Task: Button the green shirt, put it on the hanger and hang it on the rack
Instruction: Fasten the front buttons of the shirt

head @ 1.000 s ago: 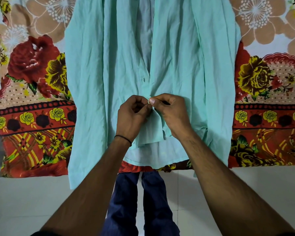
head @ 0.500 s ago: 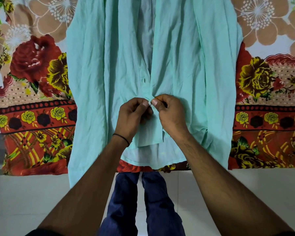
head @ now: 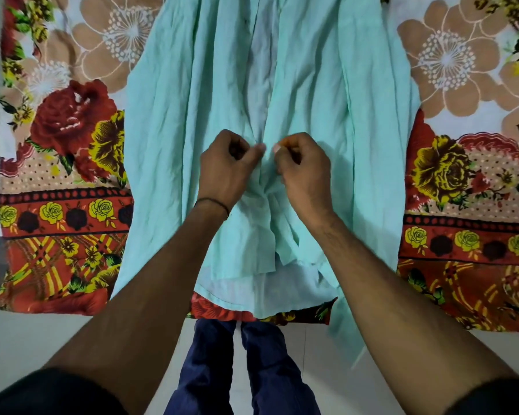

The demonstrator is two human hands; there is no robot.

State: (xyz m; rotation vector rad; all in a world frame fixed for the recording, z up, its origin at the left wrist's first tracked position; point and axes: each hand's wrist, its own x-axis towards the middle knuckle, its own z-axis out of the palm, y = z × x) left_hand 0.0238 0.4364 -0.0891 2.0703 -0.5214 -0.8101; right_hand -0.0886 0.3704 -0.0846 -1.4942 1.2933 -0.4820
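Head view, looking down. Green shirt (head: 192, 121) lies spread flat, front up, on a floral bedsheet (head: 63, 181), hem toward the person, collar end out of frame at top. Upper placket stands open, a paler inner layer showing in the gap; the two front edges meet at the hands.

Left hand (head: 226, 169) rests on the left front panel, fingers curled, thumb and forefinger pinching the placket edge. Right hand (head: 304, 172) sits just beside it on the right panel, likewise curled and pinching its edge. Thumb tips nearly touch, a thin strip of cloth between them. Whether a button sits in either pinch: too small to tell. Fabric bunches into creases under both wrists.

Thin dark band (head: 212, 202) on the left wrist. Shirt hem hangs slightly past the sheet's near edge. Below it, pale tiled floor (head: 27, 339) and dark blue trousers (head: 204, 369).
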